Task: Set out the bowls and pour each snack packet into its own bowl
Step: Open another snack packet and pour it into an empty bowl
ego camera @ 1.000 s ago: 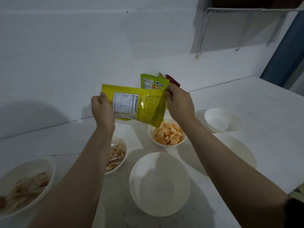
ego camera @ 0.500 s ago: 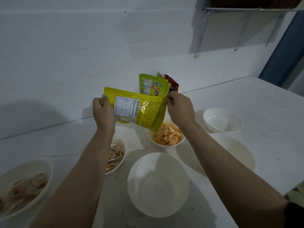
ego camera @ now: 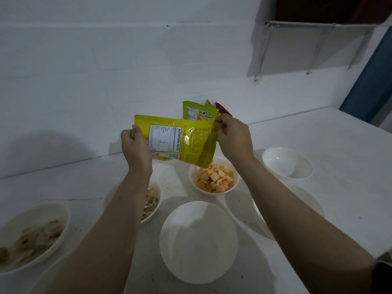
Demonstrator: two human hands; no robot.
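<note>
I hold a yellow snack packet (ego camera: 186,141) sideways in the air, its nutrition label facing me. My left hand (ego camera: 135,145) grips its left end and my right hand (ego camera: 231,136) pinches its right top corner. Below the packet's lower right corner sits a white bowl (ego camera: 214,177) of orange square crackers. An empty white bowl (ego camera: 198,240) stands nearest me in the middle. Another empty bowl (ego camera: 286,163) is at the right. A bowl of pale snacks (ego camera: 151,202) lies partly under my left forearm.
More packets, a green one (ego camera: 199,112) and a red one (ego camera: 221,108), lean against the white wall behind. A large bowl of pale chips (ego camera: 31,236) sits at the far left. A flat white plate (ego camera: 305,206) lies under my right forearm. A shelf bracket (ego camera: 263,52) hangs above right.
The packet has shifted slightly down and right with both hands still on it; the right hand's pinch sits at the top right corner. The bowls have not moved.
</note>
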